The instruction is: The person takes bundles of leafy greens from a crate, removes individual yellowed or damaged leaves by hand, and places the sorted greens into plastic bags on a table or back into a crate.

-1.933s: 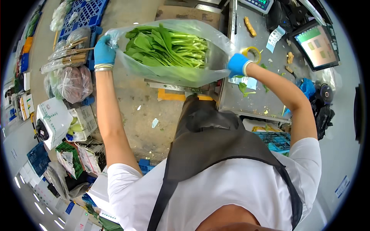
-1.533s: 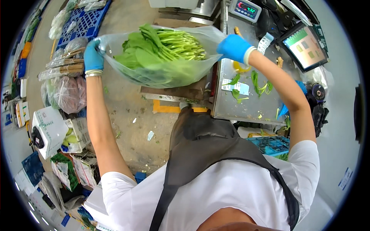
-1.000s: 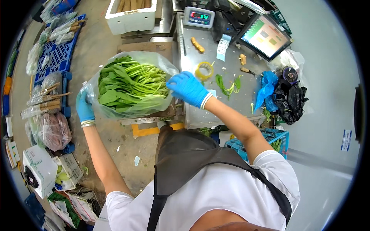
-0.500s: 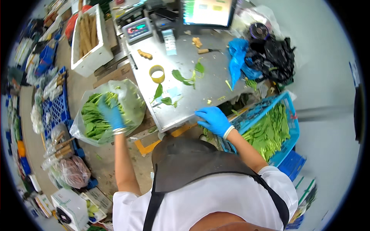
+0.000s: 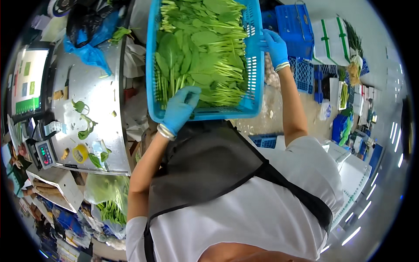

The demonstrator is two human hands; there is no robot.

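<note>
A light-blue plastic basket point(image 5: 255, 94), filled with leafy greens point(image 5: 207, 48), stands right in front of me. The leaves and pale stems lie in rows. My left hand point(image 5: 181, 109), in a blue glove, is over the basket's near left corner at the edge of the greens. Its fingers are slightly bent and apart, with nothing visible in them. At the basket's right side, my right hand point(image 5: 276, 49), also gloved in blue, has its fingers hooked on the rim; their tips are partly hidden.
To my left is a metal table point(image 5: 98, 126) with loose leaves, a yellow tape roll point(image 5: 80, 153), a scale point(image 5: 45, 153) and a monitor point(image 5: 31, 81). Below it sits a clear bag of greens point(image 5: 111, 212). Blue crates point(image 5: 294, 30) and a white box point(image 5: 330, 41) stand at far right.
My view has turned right, from the table to the basket. My left hand has left the bag of greens for the basket; my right hand has moved from the table edge to the basket's rim.
</note>
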